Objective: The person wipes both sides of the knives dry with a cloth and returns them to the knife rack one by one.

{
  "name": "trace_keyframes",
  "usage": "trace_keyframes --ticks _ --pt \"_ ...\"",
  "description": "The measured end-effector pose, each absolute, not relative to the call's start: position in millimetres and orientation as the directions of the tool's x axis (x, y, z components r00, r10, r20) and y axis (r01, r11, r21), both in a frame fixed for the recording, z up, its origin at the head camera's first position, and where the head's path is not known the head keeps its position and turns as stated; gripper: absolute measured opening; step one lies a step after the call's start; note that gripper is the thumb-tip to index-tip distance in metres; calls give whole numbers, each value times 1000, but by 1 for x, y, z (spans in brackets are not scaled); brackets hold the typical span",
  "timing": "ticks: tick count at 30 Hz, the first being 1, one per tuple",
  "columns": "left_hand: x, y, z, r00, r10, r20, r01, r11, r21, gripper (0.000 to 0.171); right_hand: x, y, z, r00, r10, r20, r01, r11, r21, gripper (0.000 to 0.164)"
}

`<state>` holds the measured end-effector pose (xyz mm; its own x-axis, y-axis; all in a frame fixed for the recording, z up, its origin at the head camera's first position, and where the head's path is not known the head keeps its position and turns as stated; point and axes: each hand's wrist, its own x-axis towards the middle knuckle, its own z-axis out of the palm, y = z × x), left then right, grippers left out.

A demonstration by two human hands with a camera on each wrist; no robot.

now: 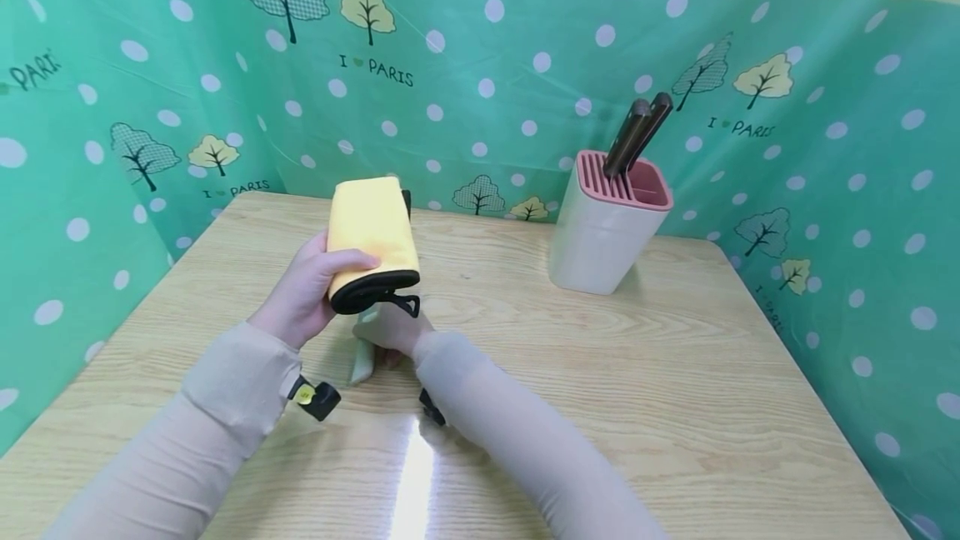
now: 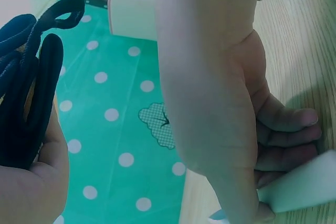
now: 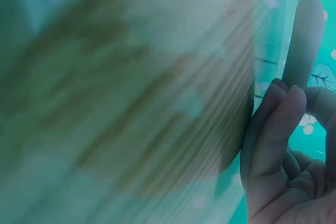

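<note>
A folded yellow cloth (image 1: 372, 223) with black edging and a black loop is held up in my left hand (image 1: 303, 290), thumb across its front. In the left wrist view its black edges (image 2: 31, 103) fill the left side. Below and just right of the cloth, my right hand (image 1: 397, 327) grips a pale green handle (image 1: 362, 361) low over the table. The right wrist view shows the handle's rounded end (image 3: 305, 38) sticking up past the curled fingers (image 3: 275, 140). Most of the tool's other end is hidden behind the hand and cloth, so I cannot tell its kind.
A white knife block (image 1: 603, 240) with a pink top stands at the back right of the wooden table (image 1: 637, 390). Two dark-handled knives (image 1: 637, 136) stick up from it. A green dotted curtain (image 1: 487, 40) hangs behind and along the sides.
</note>
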<state>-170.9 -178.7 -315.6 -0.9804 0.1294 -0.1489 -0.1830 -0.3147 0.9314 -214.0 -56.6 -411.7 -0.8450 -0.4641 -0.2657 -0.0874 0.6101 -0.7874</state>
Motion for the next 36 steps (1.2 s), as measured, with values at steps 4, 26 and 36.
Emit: trace_keyframes --ticks 4,26,36 --pt "-171 -179 -316 -980 127 -153 -187 -318 930 42 -213 -50 -410 -857 -458 -237 -74 564 -823 40" --pt "-171 -178 -320 -980 114 -164 -192 -306 933 59 -227 -4 -386 -916 -318 -244 19 572 -820 30" --pt "-175 -177 -321 -983 105 -148 -177 -374 910 53 -226 17 -374 -951 -271 -147 -6 492 -870 23"
